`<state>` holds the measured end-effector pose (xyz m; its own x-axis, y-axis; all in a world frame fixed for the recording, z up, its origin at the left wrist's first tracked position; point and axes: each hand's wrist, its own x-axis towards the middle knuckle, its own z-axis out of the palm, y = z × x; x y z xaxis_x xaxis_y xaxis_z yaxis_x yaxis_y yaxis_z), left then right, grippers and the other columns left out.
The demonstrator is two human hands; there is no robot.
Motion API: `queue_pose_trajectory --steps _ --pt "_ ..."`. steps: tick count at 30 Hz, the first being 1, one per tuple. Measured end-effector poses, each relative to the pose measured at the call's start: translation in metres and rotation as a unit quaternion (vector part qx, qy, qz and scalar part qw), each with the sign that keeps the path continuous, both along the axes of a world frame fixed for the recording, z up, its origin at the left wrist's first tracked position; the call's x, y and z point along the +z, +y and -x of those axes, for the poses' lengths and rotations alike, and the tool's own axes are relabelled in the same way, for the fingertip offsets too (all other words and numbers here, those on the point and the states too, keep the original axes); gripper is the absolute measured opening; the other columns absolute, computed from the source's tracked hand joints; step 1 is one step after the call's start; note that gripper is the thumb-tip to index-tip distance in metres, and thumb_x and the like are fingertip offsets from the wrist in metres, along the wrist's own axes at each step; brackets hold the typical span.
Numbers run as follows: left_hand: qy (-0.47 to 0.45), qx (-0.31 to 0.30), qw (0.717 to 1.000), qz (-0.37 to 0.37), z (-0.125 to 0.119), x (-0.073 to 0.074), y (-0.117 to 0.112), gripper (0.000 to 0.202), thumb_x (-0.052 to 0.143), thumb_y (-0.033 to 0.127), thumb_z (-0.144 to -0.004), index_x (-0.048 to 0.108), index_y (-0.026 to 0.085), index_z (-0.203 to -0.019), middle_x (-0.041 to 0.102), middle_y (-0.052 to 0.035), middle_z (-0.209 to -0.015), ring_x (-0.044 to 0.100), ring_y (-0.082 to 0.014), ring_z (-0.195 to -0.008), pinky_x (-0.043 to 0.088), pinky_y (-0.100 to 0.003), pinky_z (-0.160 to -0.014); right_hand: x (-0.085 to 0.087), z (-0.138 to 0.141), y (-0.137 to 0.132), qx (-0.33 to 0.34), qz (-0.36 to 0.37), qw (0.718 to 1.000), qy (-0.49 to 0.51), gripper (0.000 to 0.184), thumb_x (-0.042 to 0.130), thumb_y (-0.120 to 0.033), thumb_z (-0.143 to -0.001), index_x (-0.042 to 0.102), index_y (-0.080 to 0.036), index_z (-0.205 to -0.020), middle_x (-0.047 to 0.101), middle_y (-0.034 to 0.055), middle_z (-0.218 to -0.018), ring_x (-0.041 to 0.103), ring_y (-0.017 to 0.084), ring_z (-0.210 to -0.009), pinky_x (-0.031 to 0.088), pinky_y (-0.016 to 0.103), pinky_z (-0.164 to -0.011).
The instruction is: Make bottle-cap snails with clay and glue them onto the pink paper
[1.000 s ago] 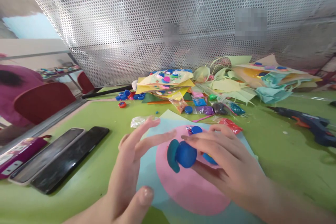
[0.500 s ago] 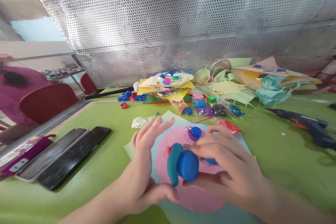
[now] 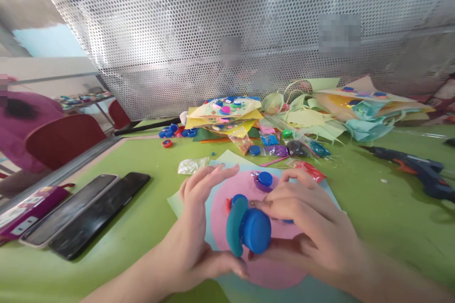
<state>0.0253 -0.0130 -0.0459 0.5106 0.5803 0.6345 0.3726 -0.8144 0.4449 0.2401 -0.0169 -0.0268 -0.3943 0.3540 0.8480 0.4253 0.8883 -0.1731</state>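
My right hand (image 3: 313,218) pinches a blue bottle cap (image 3: 258,231) between thumb and fingers. A curved teal strip of modelling clay (image 3: 234,227) lies along the cap's left side. Just left of it, my left hand (image 3: 195,227) is open, its thumb and fingers spread around the strip, with nothing in its grasp. Under both hands is light blue paper bearing a pink circle (image 3: 272,272). On the circle sits a smaller blue cap (image 3: 265,179) with purple clay. Behind the strip, another blue cap and a bit of red clay show in part.
Two phones (image 3: 101,213) and a purple case (image 3: 35,210) lie left. To the right rests a glue gun (image 3: 415,168). Farther back are clay packets (image 3: 296,148), loose caps (image 3: 174,129) and stacked decorated papers (image 3: 223,116), before a perforated metal panel (image 3: 199,33).
The cap and teal strip in my right hand have shifted slightly down and toward me. My left thumb has moved a little right and down, with the fingers still spread.
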Motion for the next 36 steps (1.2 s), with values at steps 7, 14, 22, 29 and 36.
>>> queue_pose_trajectory --steps 7,14,22,29,36 --pt "-0.029 0.028 0.999 -0.033 0.000 0.002 0.001 0.087 0.065 0.061 -0.066 0.028 0.028 -0.137 0.055 -0.0136 -0.119 0.042 -0.0360 -0.119 0.028 -0.056 -0.100 -0.003 0.000 0.005 -0.033 -0.027 0.998 -0.040 0.015 0.055 -0.024 -0.089 0.058 -0.014 -0.099 0.072 0.0023 -0.080 0.064 0.013 -0.072 0.042 0.032 -0.078" --pt "-0.048 0.018 0.999 -0.016 0.001 0.006 -0.002 0.073 0.056 0.052 -0.080 0.023 0.027 -0.140 0.063 -0.0131 -0.114 0.047 -0.0334 -0.119 0.029 -0.056 -0.099 -0.007 -0.003 0.011 -0.055 -0.027 0.995 -0.081 0.018 0.051 -0.021 -0.091 0.057 -0.015 -0.106 0.071 0.0042 -0.091 0.063 0.014 -0.083 0.039 0.033 -0.080" --pt "-0.027 0.028 0.998 -0.054 0.002 0.008 -0.002 0.068 0.049 0.044 -0.087 0.019 0.023 -0.144 0.065 -0.0106 -0.118 0.038 -0.0326 -0.129 0.016 -0.056 -0.104 -0.008 -0.003 0.010 -0.054 -0.001 0.996 -0.069 0.019 0.055 -0.021 -0.088 0.058 -0.015 -0.106 0.071 0.0045 -0.097 0.063 0.015 -0.088 0.041 0.035 -0.079" --pt "-0.076 0.028 0.992 0.099 0.000 0.012 0.003 0.054 0.049 0.015 -0.088 0.032 0.029 -0.136 0.058 -0.0091 -0.126 0.045 -0.0281 -0.124 0.036 -0.050 -0.100 -0.006 0.004 0.013 0.163 0.480 0.851 0.139 0.027 0.069 -0.018 -0.073 0.065 -0.025 -0.099 0.070 -0.0015 -0.079 0.064 0.011 -0.064 0.052 0.022 -0.055" --pt "-0.197 -0.085 0.916 0.341 -0.012 0.013 0.005 0.062 0.063 0.021 -0.082 0.034 0.030 -0.136 0.066 -0.0072 -0.110 0.053 -0.0254 -0.116 0.044 -0.042 -0.094 -0.014 0.011 0.018 0.370 0.676 0.599 0.216 0.010 0.074 -0.025 -0.069 0.072 -0.020 -0.077 0.067 -0.0011 -0.068 0.063 0.009 -0.061 0.054 0.023 -0.063"
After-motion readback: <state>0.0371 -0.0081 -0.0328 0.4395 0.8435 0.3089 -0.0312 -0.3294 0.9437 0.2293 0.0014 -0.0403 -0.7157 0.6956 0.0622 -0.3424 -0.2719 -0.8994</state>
